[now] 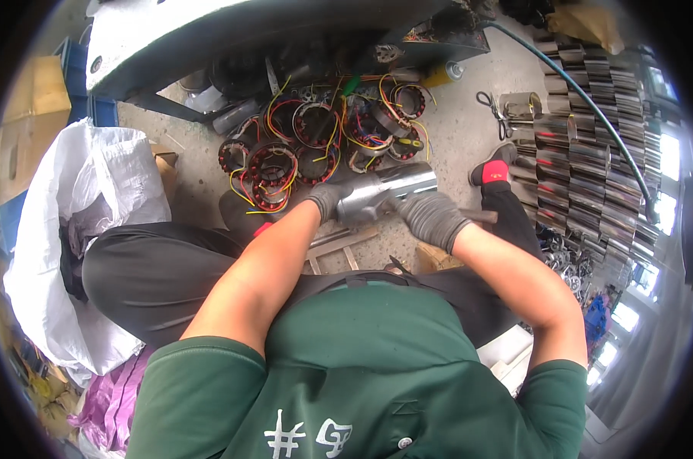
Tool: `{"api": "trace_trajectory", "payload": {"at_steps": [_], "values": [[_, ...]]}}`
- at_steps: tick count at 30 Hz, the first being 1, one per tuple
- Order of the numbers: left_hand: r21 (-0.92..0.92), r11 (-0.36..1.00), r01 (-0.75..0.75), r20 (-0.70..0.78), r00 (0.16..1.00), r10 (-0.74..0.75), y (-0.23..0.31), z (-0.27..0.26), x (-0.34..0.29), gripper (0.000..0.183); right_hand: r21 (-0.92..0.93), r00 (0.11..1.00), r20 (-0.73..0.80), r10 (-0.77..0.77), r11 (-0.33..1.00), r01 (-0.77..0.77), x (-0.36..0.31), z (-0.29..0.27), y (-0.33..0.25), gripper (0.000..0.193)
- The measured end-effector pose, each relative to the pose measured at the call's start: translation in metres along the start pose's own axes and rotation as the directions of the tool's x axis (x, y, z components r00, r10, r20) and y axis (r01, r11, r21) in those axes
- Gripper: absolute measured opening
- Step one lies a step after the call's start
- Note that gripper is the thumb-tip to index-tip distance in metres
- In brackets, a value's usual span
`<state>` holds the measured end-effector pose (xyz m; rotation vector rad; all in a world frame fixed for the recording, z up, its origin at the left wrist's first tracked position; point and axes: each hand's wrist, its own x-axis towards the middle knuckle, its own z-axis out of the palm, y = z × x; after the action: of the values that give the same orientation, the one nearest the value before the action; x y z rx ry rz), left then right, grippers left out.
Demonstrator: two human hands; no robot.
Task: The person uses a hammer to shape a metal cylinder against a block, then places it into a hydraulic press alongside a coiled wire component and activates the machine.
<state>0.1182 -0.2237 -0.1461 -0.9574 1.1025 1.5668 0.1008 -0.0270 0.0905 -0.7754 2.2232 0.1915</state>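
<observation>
A shiny metal cylinder [411, 180] lies crosswise between my hands, above the floor in front of me. My left hand [335, 199], in a dark grey glove, is closed on its left end; the fingertips are partly hidden. My right hand [430, 219], in a matching glove, is closed round a brown handle [480, 216] whose end sticks out to the right. The front of that tool meets the cylinder's near side, and its shape is not clear. Just beyond lie several ring-shaped motor stators [274, 164] with red windings and coloured wires.
A dark bench [232, 46] overhangs the stators. Stacked metal cylinders [583, 153] fill the right side, a green hose [602, 111] over them. Scissors [493, 111] lie near my foot. A white sack [109, 176] stands left. A metal frame [339, 249] sits below my hands.
</observation>
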Motion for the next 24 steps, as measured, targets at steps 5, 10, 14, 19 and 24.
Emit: {"api": "trace_trajectory", "payload": {"at_steps": [5, 10, 14, 19, 24], "values": [[-0.033, 0.998, 0.053, 0.092, 0.995, -0.050, 0.027, 0.013, -0.047, 0.047, 0.071, 0.996, 0.060, -0.059, 0.996, 0.055, 0.002, 0.010, -0.008, 0.051], [-0.094, 0.992, 0.078, 0.077, 0.994, -0.071, 0.034, 0.014, -0.065, 0.046, -0.064, 0.999, 0.036, -0.038, 0.997, 0.041, 0.003, -0.002, -0.026, 0.045], [0.067, 0.997, 0.025, 0.052, 0.998, -0.029, 0.015, -0.002, -0.023, 0.044, 0.180, 0.997, -0.042, -0.060, 0.981, 0.066, -0.006, 0.008, -0.006, 0.043], [0.040, 0.998, 0.048, 0.049, 0.998, -0.050, 0.015, 0.000, -0.015, 0.045, 0.047, 0.999, 0.042, -0.020, 0.999, 0.018, -0.006, 0.000, -0.019, 0.044], [0.101, 0.994, -0.027, 0.036, 0.999, 0.023, 0.011, -0.007, -0.007, 0.046, 0.128, 0.995, 0.101, 0.016, 0.991, -0.029, -0.009, -0.003, -0.011, 0.039]]}}
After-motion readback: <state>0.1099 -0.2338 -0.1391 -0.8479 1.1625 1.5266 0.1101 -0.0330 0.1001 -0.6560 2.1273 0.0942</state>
